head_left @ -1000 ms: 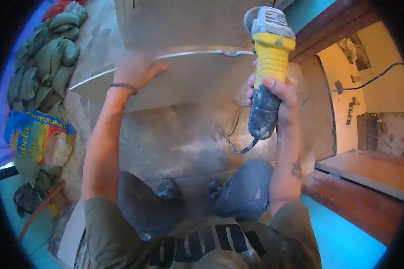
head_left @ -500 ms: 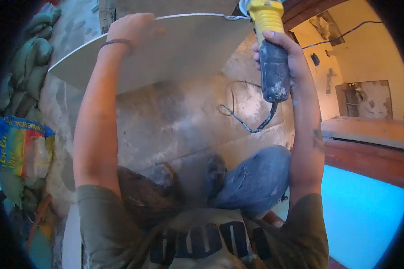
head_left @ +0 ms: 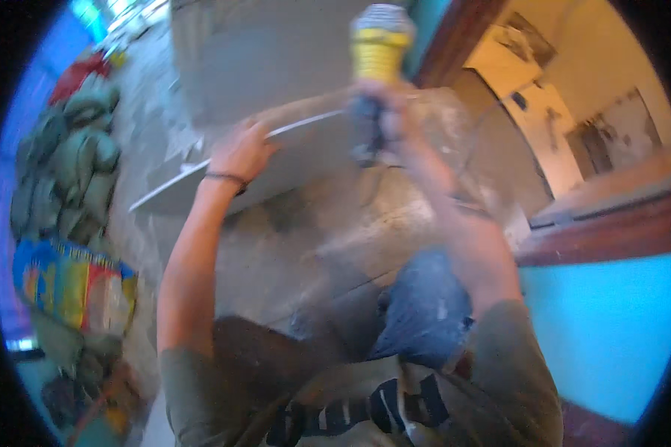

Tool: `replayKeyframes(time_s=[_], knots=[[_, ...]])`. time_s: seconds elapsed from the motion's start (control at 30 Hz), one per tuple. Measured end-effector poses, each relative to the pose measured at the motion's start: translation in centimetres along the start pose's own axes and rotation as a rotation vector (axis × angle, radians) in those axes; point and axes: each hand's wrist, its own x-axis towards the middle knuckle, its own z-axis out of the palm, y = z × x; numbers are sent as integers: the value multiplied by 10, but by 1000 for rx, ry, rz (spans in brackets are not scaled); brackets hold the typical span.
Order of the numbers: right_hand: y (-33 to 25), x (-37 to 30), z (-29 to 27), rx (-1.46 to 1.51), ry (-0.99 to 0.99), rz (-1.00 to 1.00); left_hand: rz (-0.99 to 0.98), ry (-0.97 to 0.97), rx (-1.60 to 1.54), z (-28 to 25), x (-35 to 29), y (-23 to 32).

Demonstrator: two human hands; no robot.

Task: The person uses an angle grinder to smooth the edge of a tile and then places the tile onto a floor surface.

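Observation:
My left hand (head_left: 240, 156) is closed over the upper edge of a thin grey panel (head_left: 306, 167) with a white edge, which looks like a large tile. The panel stands on edge, tilted, ahead of my knees. In my right hand (head_left: 389, 112) is a yellow and black angle grinder (head_left: 382, 56), gripped round its dark body with the yellow end pointing away from me. It is beside the panel's right end; motion blur hides whether they touch. The grinder's disc cannot be made out.
Stuffed green sacks (head_left: 82, 167) and a colourful printed bag (head_left: 78, 287) line the left side. A dusty floor (head_left: 358, 231) lies under the panel. At right are a reddish-brown door frame (head_left: 596, 231) and a turquoise surface (head_left: 604, 320). Behind the panel stands a grey, flat surface (head_left: 268, 52).
My view has shifted, so the panel and my left hand sit lower in the picture. The grinder has swung left in the picture with my right hand and now blurs. Both hands keep their hold.

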Motion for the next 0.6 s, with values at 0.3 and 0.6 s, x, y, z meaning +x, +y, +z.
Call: replayKeyframes(time_s=[0.3,0.6], knots=[[-20,13,-3,81,-10,6,-7,41,6,-25,-1,58],[-1,-48,52,-1,63,127,579,426,-1044,-152,-151,211]])
